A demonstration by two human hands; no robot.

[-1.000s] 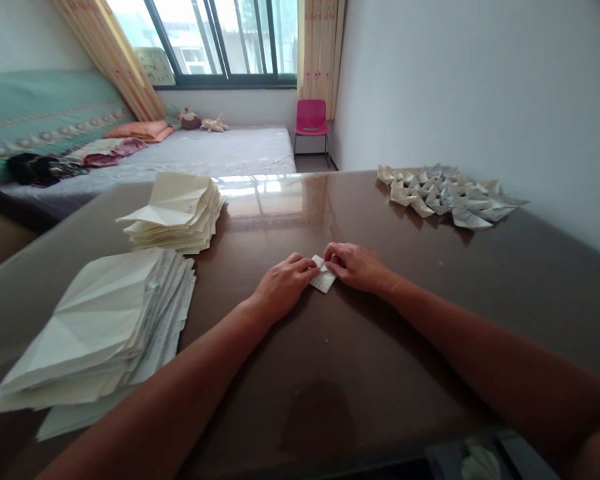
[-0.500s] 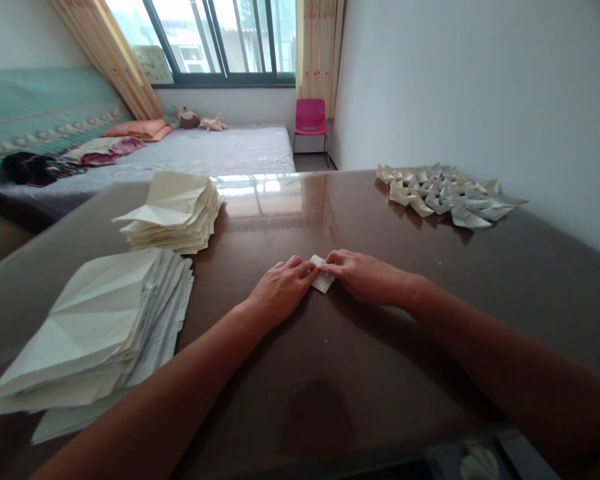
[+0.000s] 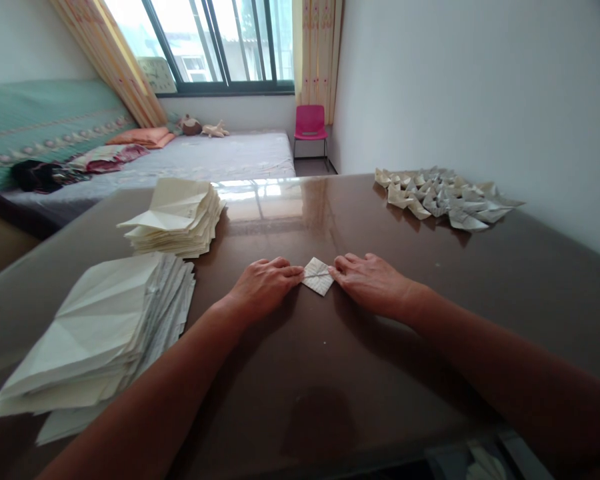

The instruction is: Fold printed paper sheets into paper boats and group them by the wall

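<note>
A small folded paper square (image 3: 319,277), turned like a diamond with a crease line across its middle, lies on the brown table (image 3: 280,373). My left hand (image 3: 269,283) has closed fingers at the paper's left corner. At the right corner, the bent fingers of my right hand (image 3: 367,280) pinch the edge. Most of the paper's upper face shows between the two hands. The fingertips partly cover its side corners.
Two stacks of creased paper, a near stack (image 3: 105,313) and a far stack (image 3: 180,210), stand on the left. Several folded paper boats (image 3: 445,193) cluster at the back right by the wall. A bed (image 3: 230,153) and a pink chair (image 3: 310,123) are beyond the table.
My hands have moved apart, from the paper's middle to its left and right corners. More of the diamond's face now shows.
</note>
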